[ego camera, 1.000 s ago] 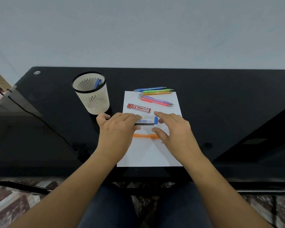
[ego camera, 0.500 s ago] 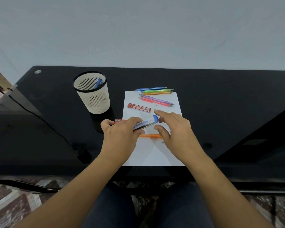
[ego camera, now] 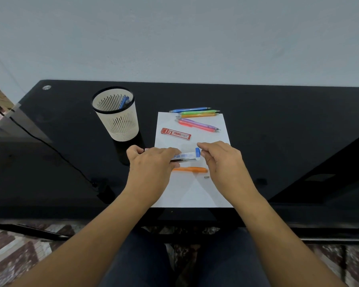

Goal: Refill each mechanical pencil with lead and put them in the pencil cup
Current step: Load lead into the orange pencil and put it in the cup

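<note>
An orange mechanical pencil (ego camera: 191, 169) lies on the white paper (ego camera: 192, 193), just below both hands. The left hand (ego camera: 151, 165) grips a clear 2B lead case (ego camera: 184, 158); the right hand (ego camera: 222, 160) pinches its blue cap (ego camera: 197, 152). Beyond lie a red lead case (ego camera: 175, 134) and five coloured pencils (ego camera: 197, 119). The pencil cup (ego camera: 117, 119), far left, holds a blue pencil (ego camera: 123, 101).

- On the clear lead case (ego camera: 186, 157) I hold, I read "2B" in blue.
- On the red lead case (ego camera: 175, 134), I read "2B" in white; its finer print is too small to read.
</note>
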The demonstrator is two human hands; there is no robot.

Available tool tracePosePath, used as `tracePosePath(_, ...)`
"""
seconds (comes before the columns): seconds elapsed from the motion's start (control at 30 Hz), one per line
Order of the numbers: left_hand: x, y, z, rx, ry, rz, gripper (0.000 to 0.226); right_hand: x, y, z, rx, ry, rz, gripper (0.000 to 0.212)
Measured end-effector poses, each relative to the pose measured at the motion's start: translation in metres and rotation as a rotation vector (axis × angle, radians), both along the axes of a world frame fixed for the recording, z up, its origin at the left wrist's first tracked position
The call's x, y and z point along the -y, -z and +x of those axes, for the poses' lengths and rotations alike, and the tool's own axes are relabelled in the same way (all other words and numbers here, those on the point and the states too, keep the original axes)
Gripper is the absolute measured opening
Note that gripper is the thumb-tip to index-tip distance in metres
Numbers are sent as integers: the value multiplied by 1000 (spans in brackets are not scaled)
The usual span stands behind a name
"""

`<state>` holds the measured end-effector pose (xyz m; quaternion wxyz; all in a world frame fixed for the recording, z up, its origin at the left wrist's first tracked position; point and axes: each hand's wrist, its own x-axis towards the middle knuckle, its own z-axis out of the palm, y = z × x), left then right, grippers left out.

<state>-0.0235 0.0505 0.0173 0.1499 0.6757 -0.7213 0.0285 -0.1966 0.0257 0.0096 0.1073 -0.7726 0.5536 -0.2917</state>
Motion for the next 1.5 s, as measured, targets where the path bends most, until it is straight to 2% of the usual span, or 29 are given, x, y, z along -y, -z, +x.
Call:
tracePosePath(0.1,1,-3,1,11,16,-6,36,-1,0,1,2,28,17,27)
tracePosePath(0.23,3,3,6,20,83,-169,25,-4,-1,-1,-65,49,62,26)
tracePosePath(0.37,10,3,13,108,103,-235,32,-8,-4,-3,-198,16,118,26)
tracePosePath(0.7,15,4,19,191,172,-281,42,-7,-4,6,-297,-4,177,31)
tracePosePath(0.9,15,11,16,185,135,-303,76,-4,-7,6,-300,-6,201,31)
tracePosePath(1.07,15,12,19,195,187,-353,52,-3,-7,6,-291,10,203,33)
tracePosePath(1.2,15,13,17,179,151,-352,70,-2,-7,7,-286,4,203,32)
tracePosePath(1.3,15,12,18,180,177,-368,57,-2,-8,7,-283,5,209,32)
tracePosePath(1.43,14,14,18,158,149,-358,77,-1,-7,8,-288,8,212,31)
tracePosePath(1.5,14,16,18,179,159,-361,69,-1,-7,8,-289,7,220,31)
